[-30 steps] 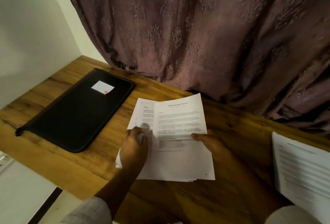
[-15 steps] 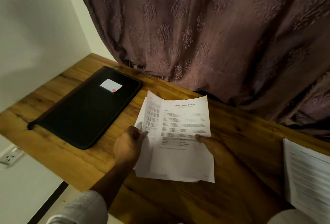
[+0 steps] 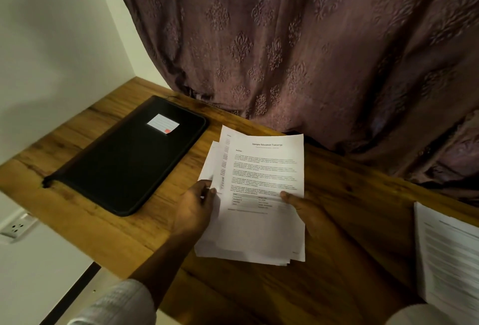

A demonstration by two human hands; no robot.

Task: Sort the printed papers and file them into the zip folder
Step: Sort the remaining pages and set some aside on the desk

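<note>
A patterned purple curtain (image 3: 311, 52) hangs behind the far side of the wooden table (image 3: 357, 226).

On the table's left part lies the black zip folder (image 3: 124, 166), flat and apparently closed; whether the zip is run fully round cannot be told. If it is shut, one hand will have to let go of the paper to open it, and that is where I judge trouble most likely.

The sheaf of printed papers (image 3: 261, 184) is held just right of the folder, above the middle of the table. It is white and fanned: the top sheet, headed as a sample education transcript with paragraphs and a small table, sits askew over others whose left edges and near corners show. So loose a fan could slide apart or shed a sheet, mixing whatever order it has.

A second pile (image 3: 451, 262) of printed pages lies at the right, cut by the frame and close to the near edge, where a sleeve could brush it.

The right hand (image 3: 308, 215) has its grip on the sheaf, thumb on top and fingers hidden beneath. The left hand (image 3: 194, 208) pinches the left edges of the lower sheets.

A small white label (image 3: 163, 123) with a red mark sits on the folder's far end.
</note>
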